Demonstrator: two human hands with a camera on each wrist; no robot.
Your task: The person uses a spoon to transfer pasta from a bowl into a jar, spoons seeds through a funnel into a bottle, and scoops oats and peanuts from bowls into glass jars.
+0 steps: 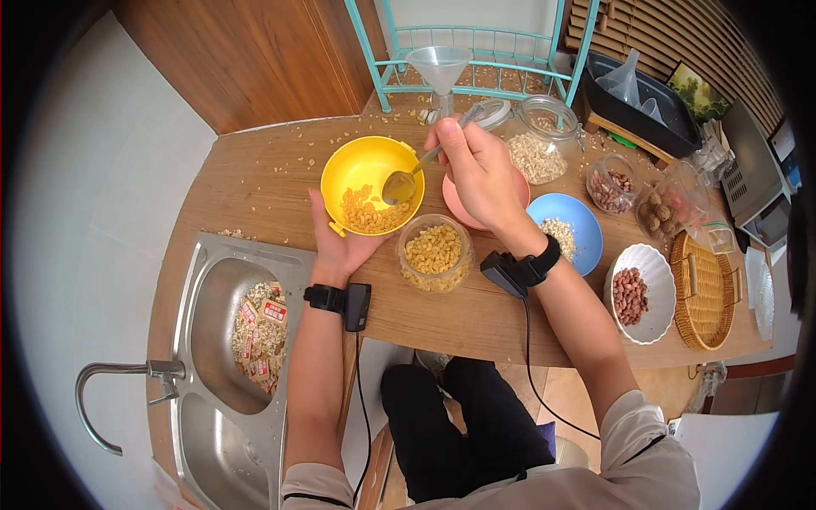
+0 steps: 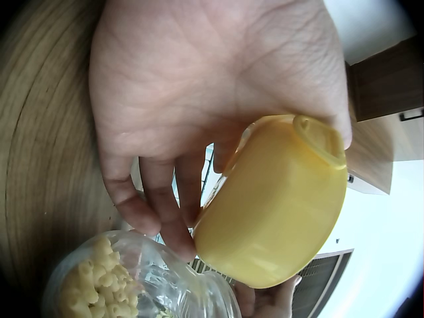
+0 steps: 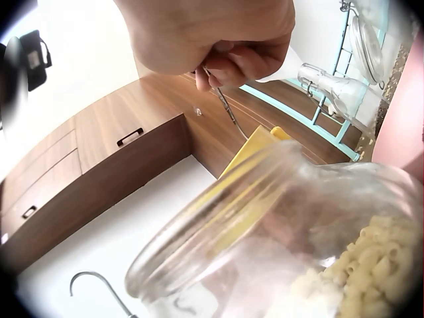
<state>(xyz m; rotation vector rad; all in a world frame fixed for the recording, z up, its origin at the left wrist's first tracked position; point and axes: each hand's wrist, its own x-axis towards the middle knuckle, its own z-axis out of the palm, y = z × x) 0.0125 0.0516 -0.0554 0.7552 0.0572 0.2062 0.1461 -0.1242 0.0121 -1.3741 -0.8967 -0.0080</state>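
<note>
My left hand (image 1: 342, 251) holds a yellow bowl (image 1: 355, 163) by its side, tilted above the counter. Small macaroni (image 1: 371, 214) lies in the lower part of that bowl. In the left wrist view the fingers reach along the bowl's underside. My right hand (image 1: 486, 177) pinches the handle of a metal spoon (image 1: 398, 187), whose head hangs inside the yellow bowl near its right wall. Just below and right of the bowl stands an open clear jar (image 3: 199, 232) with macaroni (image 1: 432, 249) in it. Beneath the right hand is a pink plate (image 1: 455, 201), partly hidden.
A blue plate (image 1: 586, 223) with oats, a white fluted bowl (image 1: 653, 321) of peanuts and a wicker basket (image 1: 729, 297) stand right. Behind are an oat jar (image 1: 540, 157), a funnel (image 1: 439, 66) on a bottle, and a teal rack (image 1: 382, 88). A sink (image 1: 204, 289) is left.
</note>
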